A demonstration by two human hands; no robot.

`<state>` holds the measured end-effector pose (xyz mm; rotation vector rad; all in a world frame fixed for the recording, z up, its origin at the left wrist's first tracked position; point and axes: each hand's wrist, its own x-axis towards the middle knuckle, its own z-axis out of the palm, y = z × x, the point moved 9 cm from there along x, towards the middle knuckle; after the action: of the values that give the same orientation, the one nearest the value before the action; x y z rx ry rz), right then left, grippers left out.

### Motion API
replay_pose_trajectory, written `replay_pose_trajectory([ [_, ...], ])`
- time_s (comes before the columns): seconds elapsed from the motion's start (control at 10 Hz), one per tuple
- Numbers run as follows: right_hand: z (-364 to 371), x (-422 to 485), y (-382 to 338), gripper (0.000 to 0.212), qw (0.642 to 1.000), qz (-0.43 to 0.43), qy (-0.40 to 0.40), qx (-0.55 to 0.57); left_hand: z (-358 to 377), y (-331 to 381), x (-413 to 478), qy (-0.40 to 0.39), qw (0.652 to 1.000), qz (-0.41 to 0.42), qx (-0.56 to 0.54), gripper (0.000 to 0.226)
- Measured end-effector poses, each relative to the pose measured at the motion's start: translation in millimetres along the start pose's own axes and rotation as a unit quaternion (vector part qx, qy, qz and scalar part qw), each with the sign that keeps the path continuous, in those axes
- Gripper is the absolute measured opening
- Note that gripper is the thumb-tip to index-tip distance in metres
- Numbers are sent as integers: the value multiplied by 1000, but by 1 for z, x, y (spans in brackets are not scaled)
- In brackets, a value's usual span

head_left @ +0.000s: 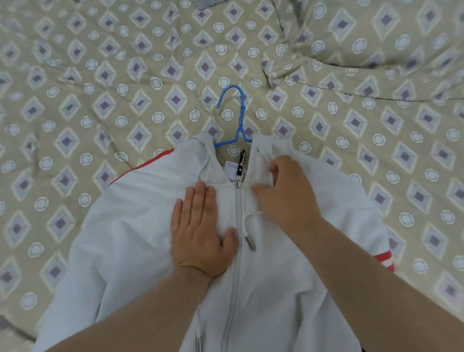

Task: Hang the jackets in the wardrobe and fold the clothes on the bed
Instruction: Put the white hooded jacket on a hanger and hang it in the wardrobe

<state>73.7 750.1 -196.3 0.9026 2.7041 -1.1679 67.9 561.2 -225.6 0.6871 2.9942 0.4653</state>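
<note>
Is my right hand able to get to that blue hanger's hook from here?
Probably yes. The hook of the blue hanger lies bare on the bedspread just beyond the collar, with nothing over it. The right hand grips the white jacket near that collar, so it must let go first.

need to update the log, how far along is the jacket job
Done: the hanger sits inside the jacket, hook out of the collar, and the zip is closed to the neck. In hand: the left hand presses flat beside the zip while the right hand pinches fabric by the collar. Left: the jacket lies on the bed, not hung; no wardrobe or folded clothes in view.
</note>
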Motion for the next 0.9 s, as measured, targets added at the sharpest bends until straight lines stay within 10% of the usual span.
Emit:
replay_pose_trajectory([
  [0.3,17,-75,35,13,990,138,27,19,-2,3,0,-3,1000,3,0,82],
  [0.5,24,-58,36,42,982,178,-68,7,-5,4,-1,8,1000,2,-4,78],
  [0.7,32,-77,58,16,926,248,-146,246,-5,5,-1,6,1000,2,-1,79],
  [0.9,55,-141,72,35,898,279,-214,266,-5,5,-1,7,1000,1,1,79],
])
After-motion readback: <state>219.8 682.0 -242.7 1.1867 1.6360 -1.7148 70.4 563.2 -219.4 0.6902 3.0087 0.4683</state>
